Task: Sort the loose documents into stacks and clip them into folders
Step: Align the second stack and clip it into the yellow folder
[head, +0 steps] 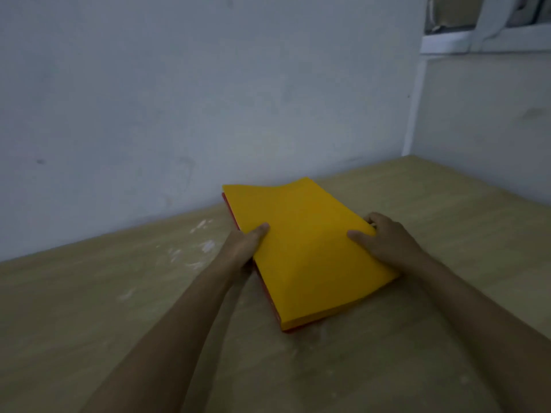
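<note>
A thick stack of yellow sheets (301, 248) lies on a red folder (231, 214), of which only a thin edge shows along the left and near sides. The stack rests on the wooden table (119, 308), its top sheet slightly bowed. My left hand (243, 248) grips the left edge of the stack, thumb on top and fingers under the side. On the right edge, my right hand (384, 238) holds the stack with its thumb on the yellow top and fingers curled round the side. No clip is visible.
A pale wall (179, 99) runs close behind the table and meets a second wall at the right corner. A window ledge (483, 40) shows at the upper right. White scuff marks (205, 245) dot the table left of the stack.
</note>
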